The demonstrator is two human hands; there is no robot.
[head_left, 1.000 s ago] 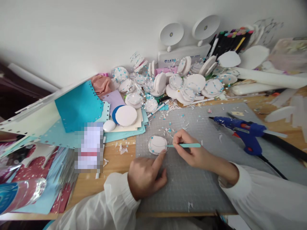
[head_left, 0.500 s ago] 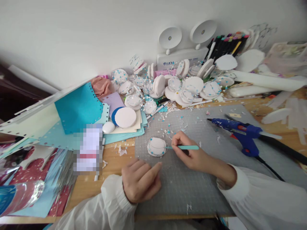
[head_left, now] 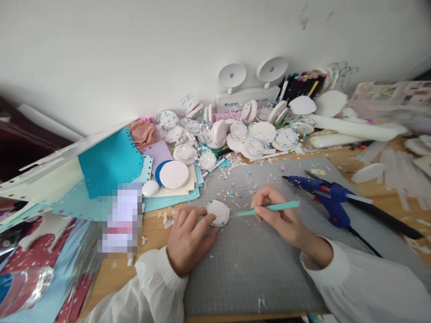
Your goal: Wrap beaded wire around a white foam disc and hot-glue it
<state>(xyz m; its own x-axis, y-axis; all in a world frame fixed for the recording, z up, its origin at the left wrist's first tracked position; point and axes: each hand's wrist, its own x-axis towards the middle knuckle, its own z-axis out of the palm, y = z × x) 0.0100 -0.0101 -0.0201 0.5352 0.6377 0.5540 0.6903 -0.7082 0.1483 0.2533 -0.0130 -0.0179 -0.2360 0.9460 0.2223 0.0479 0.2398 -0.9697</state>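
Note:
A small white disc point(head_left: 218, 212) with blue specks and fine wire around its rim lies on the grey cutting mat. My left hand point(head_left: 191, 235) grips its left edge between thumb and forefinger, the other fingers curled. To the right of the disc, my right hand point(head_left: 278, 213) pinches slim teal tweezers point(head_left: 283, 206). Their tip points left and is blurred, a little apart from the disc. Tiny blue and white bits are scattered on the mat just behind.
At the right lie a blue glue gun point(head_left: 325, 195) and a black-handled tool point(head_left: 390, 214). Several similar decorated discs point(head_left: 252, 134) pile up along the wall below a white twin-head lamp point(head_left: 247, 99). Coloured sheets point(head_left: 107, 161) and a pixelated item point(head_left: 123, 220) are at left.
My left hand has moved up and taken hold of the disc's left edge. My right hand has drawn the tweezers away to the right. The view has tilted up slightly.

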